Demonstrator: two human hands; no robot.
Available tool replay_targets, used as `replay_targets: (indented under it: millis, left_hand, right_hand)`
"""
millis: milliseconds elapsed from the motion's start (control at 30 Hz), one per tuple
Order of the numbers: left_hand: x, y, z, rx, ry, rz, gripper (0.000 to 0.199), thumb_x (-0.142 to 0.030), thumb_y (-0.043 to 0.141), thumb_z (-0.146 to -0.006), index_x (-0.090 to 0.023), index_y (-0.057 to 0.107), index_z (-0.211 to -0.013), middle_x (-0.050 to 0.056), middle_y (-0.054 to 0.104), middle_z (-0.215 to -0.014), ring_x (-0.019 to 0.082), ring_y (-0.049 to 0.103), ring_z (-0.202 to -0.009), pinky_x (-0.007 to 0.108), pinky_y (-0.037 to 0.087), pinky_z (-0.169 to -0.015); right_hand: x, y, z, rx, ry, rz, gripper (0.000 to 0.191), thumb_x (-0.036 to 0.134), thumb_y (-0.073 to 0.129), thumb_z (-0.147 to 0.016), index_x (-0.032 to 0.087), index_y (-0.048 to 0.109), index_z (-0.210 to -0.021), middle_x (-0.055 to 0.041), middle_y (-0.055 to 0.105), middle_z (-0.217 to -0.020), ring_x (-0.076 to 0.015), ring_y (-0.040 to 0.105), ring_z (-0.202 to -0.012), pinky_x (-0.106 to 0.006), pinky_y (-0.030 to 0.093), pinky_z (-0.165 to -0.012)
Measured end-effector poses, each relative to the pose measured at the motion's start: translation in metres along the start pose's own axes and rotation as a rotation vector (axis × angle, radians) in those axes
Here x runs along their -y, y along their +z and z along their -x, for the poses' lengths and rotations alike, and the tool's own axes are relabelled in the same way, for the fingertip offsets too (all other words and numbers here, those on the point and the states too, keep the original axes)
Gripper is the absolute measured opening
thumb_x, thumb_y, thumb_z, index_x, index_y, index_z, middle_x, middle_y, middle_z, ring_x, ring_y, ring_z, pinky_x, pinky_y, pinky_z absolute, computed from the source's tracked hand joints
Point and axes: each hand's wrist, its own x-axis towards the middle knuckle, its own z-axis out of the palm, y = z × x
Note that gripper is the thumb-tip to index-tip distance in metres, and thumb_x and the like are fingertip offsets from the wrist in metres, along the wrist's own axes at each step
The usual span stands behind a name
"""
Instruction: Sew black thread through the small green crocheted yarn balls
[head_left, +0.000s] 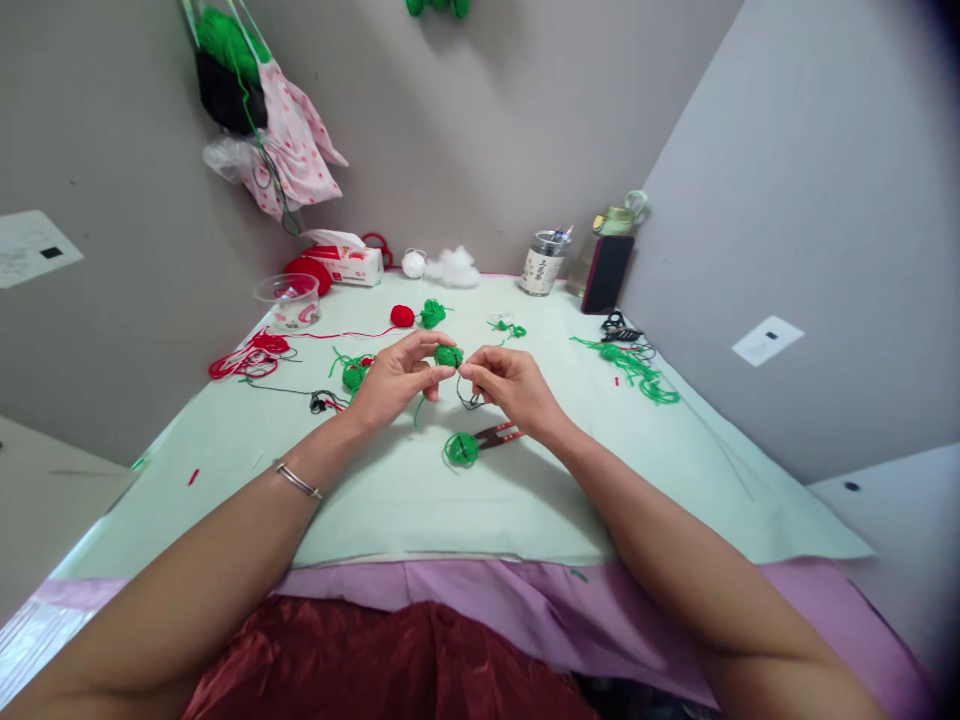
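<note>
My left hand [394,378] pinches a small green crocheted ball [448,355] between thumb and fingers above the table. At the ball's right edge, the closed fingertips of my right hand [511,382] grip a black thread [469,403], which hangs in a loop beneath them. Whether a needle is also between those fingers cannot be made out. Below my hands lies a green yarn piece [461,450] with loose strands, touching the thread snips [499,435] with reddish handles. Left of my left hand, another green yarn piece [354,375] is partly covered by it.
Red yarn [255,355], a clear plastic bowl [294,305] and a tissue box [349,262] stand at the left. White stuffing [454,268], a pen cup [541,265] and a phone [607,275] leaning on a bottle line the back. Green strands [641,370] lie right.
</note>
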Motion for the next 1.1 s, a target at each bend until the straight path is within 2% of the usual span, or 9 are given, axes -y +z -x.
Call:
replay_targets:
  millis: [267,533,800,1100]
  left_hand:
    - [0.006,-0.005,-0.003,0.01,-0.005,0.1,0.036,-0.031,0.081,-0.076,-0.019,0.071,-0.109,0.002,0.07,-0.089,0.015,0.066,-0.08,0.033,0.053,-0.082]
    - [0.007,-0.007,-0.003,-0.014,-0.017,0.066,0.038,-0.035,0.08,-0.078,-0.02,0.072,-0.112,0.004,0.072,-0.097,0.017,0.066,-0.086,0.034,0.052,-0.088]
    - [0.003,-0.008,-0.003,-0.005,-0.002,0.032,0.036,-0.032,0.081,-0.076,-0.021,0.073,-0.11,0.005,0.071,-0.111,0.017,0.067,-0.09,0.034,0.052,-0.092]
    - [0.014,-0.008,-0.004,0.014,-0.069,0.142,0.038,-0.033,0.081,-0.077,-0.021,0.073,-0.112,0.005,0.073,-0.105,0.018,0.068,-0.092,0.037,0.053,-0.095]
  right_hand:
    - [0.011,-0.004,0.004,0.02,-0.015,0.036,0.025,0.038,0.064,-0.084,0.014,0.071,-0.089,0.0023,0.054,-0.059,-0.0097,0.044,-0.055,-0.024,0.037,-0.054]
    - [0.014,-0.004,0.005,0.02,0.008,0.072,0.027,0.037,0.063,-0.083,0.014,0.075,-0.091,0.0012,0.055,-0.06,-0.01,0.043,-0.056,-0.024,0.036,-0.054]
    - [0.012,-0.006,0.005,0.042,0.015,0.086,0.031,0.04,0.063,-0.084,0.013,0.075,-0.092,0.0013,0.054,-0.06,-0.0102,0.043,-0.056,-0.025,0.034,-0.053]
    - [0.008,0.004,0.006,0.005,-0.031,0.05,0.022,0.036,0.061,-0.085,0.016,0.068,-0.086,0.0036,0.051,-0.057,-0.01,0.044,-0.055,-0.024,0.035,-0.054]
